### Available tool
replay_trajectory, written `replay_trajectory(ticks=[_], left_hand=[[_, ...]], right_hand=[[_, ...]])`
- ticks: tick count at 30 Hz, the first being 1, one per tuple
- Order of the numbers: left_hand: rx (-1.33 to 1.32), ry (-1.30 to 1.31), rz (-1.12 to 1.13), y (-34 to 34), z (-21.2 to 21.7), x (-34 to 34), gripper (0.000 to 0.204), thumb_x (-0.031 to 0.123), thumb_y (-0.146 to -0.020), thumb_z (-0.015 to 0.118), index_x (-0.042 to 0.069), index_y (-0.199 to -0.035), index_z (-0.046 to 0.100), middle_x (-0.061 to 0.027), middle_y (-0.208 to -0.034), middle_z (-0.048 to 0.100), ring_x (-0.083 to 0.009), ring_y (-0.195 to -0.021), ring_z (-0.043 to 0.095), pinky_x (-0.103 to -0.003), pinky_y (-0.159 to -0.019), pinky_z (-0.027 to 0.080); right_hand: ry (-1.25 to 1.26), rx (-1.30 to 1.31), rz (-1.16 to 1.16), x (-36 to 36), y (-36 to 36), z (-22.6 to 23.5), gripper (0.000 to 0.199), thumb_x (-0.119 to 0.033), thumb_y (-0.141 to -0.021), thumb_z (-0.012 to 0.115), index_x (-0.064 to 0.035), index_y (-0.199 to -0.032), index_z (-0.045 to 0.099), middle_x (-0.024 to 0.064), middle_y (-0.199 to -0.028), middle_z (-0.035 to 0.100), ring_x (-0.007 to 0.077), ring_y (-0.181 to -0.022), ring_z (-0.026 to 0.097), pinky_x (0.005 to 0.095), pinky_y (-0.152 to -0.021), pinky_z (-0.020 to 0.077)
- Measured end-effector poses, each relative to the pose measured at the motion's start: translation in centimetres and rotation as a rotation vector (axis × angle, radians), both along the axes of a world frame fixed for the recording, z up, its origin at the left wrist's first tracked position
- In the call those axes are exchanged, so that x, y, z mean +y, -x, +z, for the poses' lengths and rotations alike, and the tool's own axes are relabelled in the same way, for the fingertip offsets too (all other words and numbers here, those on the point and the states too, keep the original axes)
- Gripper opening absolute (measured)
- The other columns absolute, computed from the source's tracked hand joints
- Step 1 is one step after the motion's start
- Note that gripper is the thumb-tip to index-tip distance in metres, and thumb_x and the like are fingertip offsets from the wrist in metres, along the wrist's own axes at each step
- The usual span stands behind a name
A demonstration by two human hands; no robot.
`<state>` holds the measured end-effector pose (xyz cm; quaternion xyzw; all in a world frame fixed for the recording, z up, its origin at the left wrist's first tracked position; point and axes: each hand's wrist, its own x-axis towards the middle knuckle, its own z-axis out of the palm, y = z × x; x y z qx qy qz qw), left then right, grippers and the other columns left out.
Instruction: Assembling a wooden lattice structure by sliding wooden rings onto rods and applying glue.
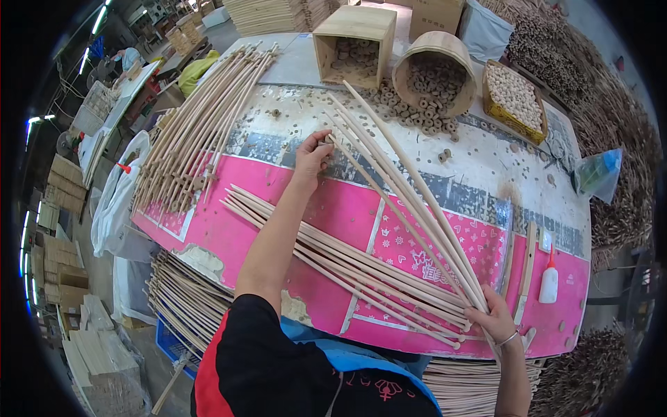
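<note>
My right hand (495,318) is wrapped round the lower ends of a fanned bundle of long, pale wooden rods (424,212), which slants up and away to the left. At the far end of the leftmost rod, my left hand (314,158) has its fingers curled in, with thumb and forefinger at the tip. Whether a small piece is also between those fingers, I cannot tell. Under the bundle, a row of similar rods (375,267) lies across the pink table cover (333,198); several have rounded knobs at their right ends.
Rods fitted with rings (208,118) are piled at the left. Small brown wooden rings spill from a round wooden tub (462,97) beside a square wooden box (382,52). A yellow basket (500,115) holds pale beads. A white glue bottle (549,283) with a red tip lies right.
</note>
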<state>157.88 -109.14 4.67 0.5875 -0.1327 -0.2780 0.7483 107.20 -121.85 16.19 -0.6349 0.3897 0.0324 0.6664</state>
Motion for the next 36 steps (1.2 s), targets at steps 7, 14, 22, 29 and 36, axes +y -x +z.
replay_trajectory(ticks=[7, 14, 22, 29, 36], left_hand=[[0.049, 0.088, -0.017, 0.1, 0.4, 0.8, 0.039, 0.01, -0.088, 0.07, 0.013, -0.127, 0.067, 0.0082, -0.088, 0.063, -0.0011, -0.073, 0.058, -0.018, -0.054, 0.037], [-0.008, 0.177, -0.054, -0.5, 0.6, 2.1, 0.04, 0.009, -0.09, 0.069, 0.008, -0.13, 0.064, 0.0047, -0.098, 0.067, -0.0021, -0.073, 0.058, -0.019, -0.054, 0.04], [-0.045, 0.101, -0.037, -1.3, 0.9, 3.2, 0.032, 0.007, -0.09, 0.067, 0.007, -0.122, 0.07, 0.0044, -0.097, 0.066, -0.0024, -0.072, 0.055, -0.019, -0.053, 0.039], [-0.291, -0.163, -0.065, -6.3, -1.1, 2.2, 0.033, 0.017, -0.09, 0.069, 0.007, -0.121, 0.072, 0.0016, -0.09, 0.067, -0.0067, -0.072, 0.058, -0.023, -0.062, 0.045], [-0.82, -0.572, -0.018, -7.3, -1.3, -9.1, 0.053, 0.037, -0.083, 0.077, 0.022, -0.133, 0.067, -0.0071, -0.1, 0.069, -0.0281, -0.093, 0.069, -0.042, -0.079, 0.054]], right_hand=[[0.021, 0.042, 0.026, 0.4, 0.0, 1.2, 0.034, -0.007, -0.087, 0.076, -0.0055, -0.117, 0.06, -0.0031, -0.082, 0.058, 0.0024, -0.059, 0.053, 0.0185, -0.048, 0.0422], [0.024, 0.024, 0.009, 3.4, 0.7, 2.0, 0.041, -0.01, -0.083, 0.079, -0.004, -0.118, 0.058, -0.0003, -0.082, 0.059, 0.0059, -0.06, 0.056, 0.0205, -0.05, 0.0461], [0.005, 0.019, -0.036, 5.6, -0.9, 2.1, 0.045, -0.007, -0.085, 0.079, -0.0029, -0.124, 0.058, -0.0011, -0.087, 0.06, 0.0048, -0.062, 0.056, 0.0193, -0.051, 0.0448], [0.034, -0.012, -0.122, 5.1, -1.4, 2.3, 0.044, -0.007, -0.083, 0.079, -0.0015, -0.121, 0.058, 0.0005, -0.08, 0.061, 0.0065, -0.058, 0.057, 0.0195, -0.047, 0.0456], [0.122, -0.033, -0.308, 3.3, -2.0, 1.4, 0.046, -0.007, -0.084, 0.077, -0.0004, -0.124, 0.055, 0.0019, -0.083, 0.063, 0.0071, -0.059, 0.059, 0.0202, -0.046, 0.0476]])
